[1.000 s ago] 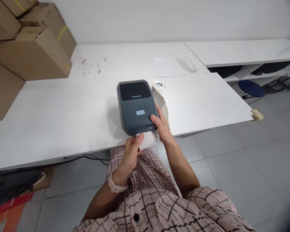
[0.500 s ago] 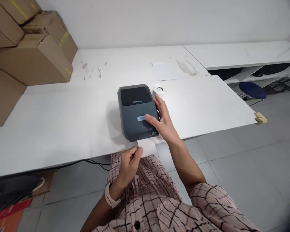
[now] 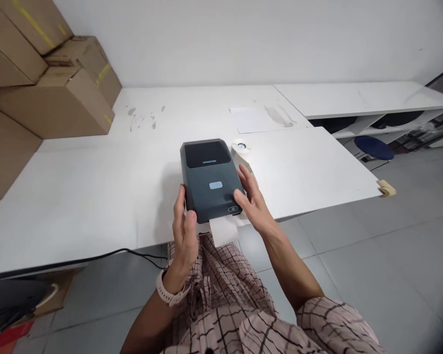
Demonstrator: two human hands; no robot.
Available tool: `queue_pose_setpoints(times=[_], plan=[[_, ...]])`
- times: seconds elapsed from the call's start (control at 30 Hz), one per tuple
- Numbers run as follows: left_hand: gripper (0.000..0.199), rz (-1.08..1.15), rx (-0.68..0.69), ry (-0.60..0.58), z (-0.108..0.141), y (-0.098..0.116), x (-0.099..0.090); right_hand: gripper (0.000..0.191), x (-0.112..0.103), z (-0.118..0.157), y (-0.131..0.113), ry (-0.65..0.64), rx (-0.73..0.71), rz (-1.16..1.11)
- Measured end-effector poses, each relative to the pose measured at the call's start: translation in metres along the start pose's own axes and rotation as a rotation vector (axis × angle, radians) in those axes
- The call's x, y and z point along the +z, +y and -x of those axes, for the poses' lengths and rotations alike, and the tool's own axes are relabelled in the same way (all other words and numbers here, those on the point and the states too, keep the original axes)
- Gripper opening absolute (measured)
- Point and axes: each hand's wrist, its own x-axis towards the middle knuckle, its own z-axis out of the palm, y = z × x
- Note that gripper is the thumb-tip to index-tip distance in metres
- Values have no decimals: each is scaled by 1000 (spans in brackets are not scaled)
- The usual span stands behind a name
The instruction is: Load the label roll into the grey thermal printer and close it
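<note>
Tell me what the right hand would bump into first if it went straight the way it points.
Most likely the dark grey device: the right hand points forward and leftward, with its fingers beside the device's right side. Whether they touch it is hard to tell from this view.

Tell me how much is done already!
Done: paper sticks out of the printer. In hand: the left hand and right hand are at the printer's sides. Left: maybe taking the paper off, since it hangs there.
</note>
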Motion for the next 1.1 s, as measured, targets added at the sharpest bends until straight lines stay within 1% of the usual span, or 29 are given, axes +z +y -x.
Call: queue_pose_setpoints(times=[0.1, 0.17, 0.2, 0.27, 0.33, 0.4, 0.47, 0.53, 0.57, 0.6, 0.63, 0.67, 0.7, 0.73, 0.8, 0.83, 0.9, 0.93, 1.0, 1.03, 1.1], plan=[[57, 83, 109, 41, -19, 7, -1, 80, -11, 3, -5, 6, -81, -58], [54, 130, 165, 80, -40, 12, -2, 79, -20, -9, -14, 1, -162, -65], [54, 132, 168, 103, -52, 13, -2, 78, -24, -19, -19, -6, -201, -59], [56, 88, 104, 111, -74, 11, -2, 78, -30, -42, -31, -30, -271, -19], [64, 7, -21, 61, -90, 3, -1, 78, -33, -68, -40, -46, -337, 46], [72, -64, -125, -10, -101, -7, 1, 78, -34, -95, -46, -40, -392, 118], [76, -94, -161, -58, -106, -17, 3, 78, -32, -117, -49, 0, -439, 194], [77, -101, -157, -73, -109, -23, 4, 77, -29, -131, -49, 87, -493, 294], [78, -104, -156, -73, -110, -25, 4, 72, -26, -133, -49, 143, -530, 360], [78, -110, -158, -69, -111, -26, 4, 65, -22, -134, -48, 186, -568, 436], [79, -116, -158, -65, -111, -26, 4, 54, -17, -132, -47, 190, -598, 524], [80, -118, -157, -66, -112, -26, 5, 44, -12, -129, -46, 140, -612, 623], [82, -114, -153, -72, -112, -25, 5, 37, -5, -125, -43, 40, -605, 735], [84, -107, -147, -81, -113, -26, 5, 34, 2, -122, -41, -97, -576, 857], [88, -91, -129, -101, -114, -27, 5, 30, 17, -119, -34, -400, -478, 1100], [90, -86, -118, -113, -114, -29, 5, 28, 23, -119, -32, -520, -434, 1196], [93, -80, -93, -128, -115, -33, 4, 29, 31, -124, -29, -693, -388, 1273], [93, -76, -81, -134, -116, -35, 3, 30, 32, -127, -30, -757, -383, 1247], [93, -61, -61, -136, -116, -39, 1, 34, 24, -133, -36, -854, -385, 1084], [92, -52, -56, -134, -116, -40, 1, 36, 16, -133, -40, -903, -382, 957], [90, -35, -49, -130, -115, -40, 0, 41, -11, -128, -47, -973, -365, 664]])
